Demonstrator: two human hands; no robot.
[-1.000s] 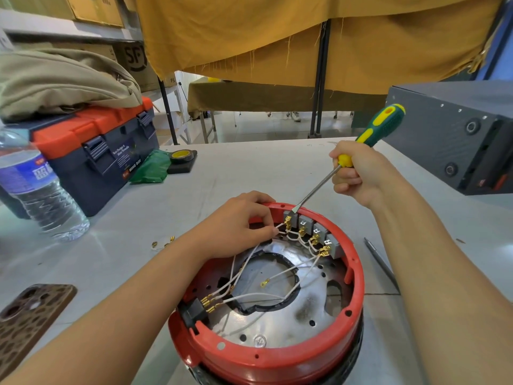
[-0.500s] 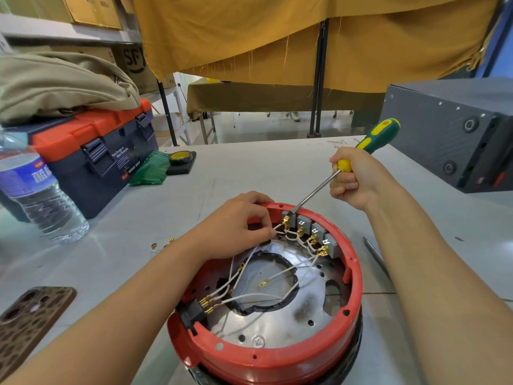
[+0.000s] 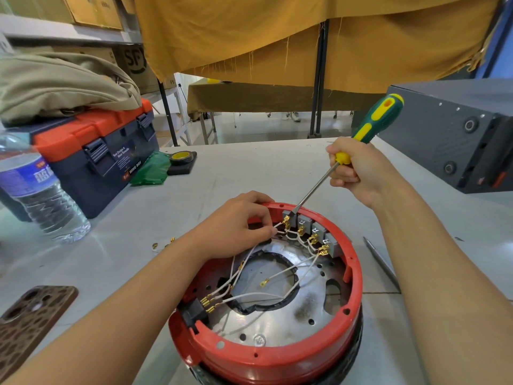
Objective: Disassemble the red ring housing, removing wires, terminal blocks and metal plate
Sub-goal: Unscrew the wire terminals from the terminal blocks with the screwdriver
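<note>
My left hand (image 3: 236,226) pinches a wire (image 3: 278,225); right hand (image 3: 358,173) grips the screwdriver (image 3: 344,159) beside it. Terminal blocks (image 3: 313,230) and metal plate (image 3: 280,320) apparently remain installed.

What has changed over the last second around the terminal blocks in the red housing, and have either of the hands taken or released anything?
Almost nothing. The right hand keeps its grip on the screwdriver, tip at the leftmost of the terminal blocks; only the handle shifted slightly. The left hand still pinches a white wire beside that block. Nothing was taken or released. Red ring housing, metal plate and other wires are unchanged.
</note>
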